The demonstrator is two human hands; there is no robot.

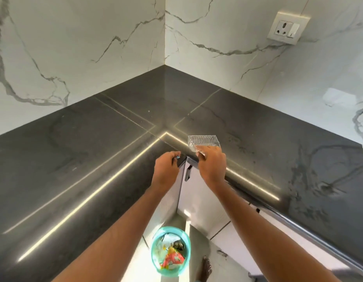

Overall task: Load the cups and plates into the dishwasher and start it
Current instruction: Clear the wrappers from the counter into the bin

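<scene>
A clear ribbed glass dish (203,140), square in outline, is in my right hand (212,163), which grips its near edge just above the inner corner of the dark countertop (95,143). My left hand (166,167) sits beside it at the corner edge, its fingers curled on something small and bluish that I cannot make out. No dishwasher, cup or other plate is in view.
White cabinet doors (198,198) with a dark handle (188,173) stand below the corner. On the floor a teal bin (170,250) holds wrappers and scraps. A bare foot (206,268) is beside it. A wall socket (288,27) sits on the marble wall at upper right.
</scene>
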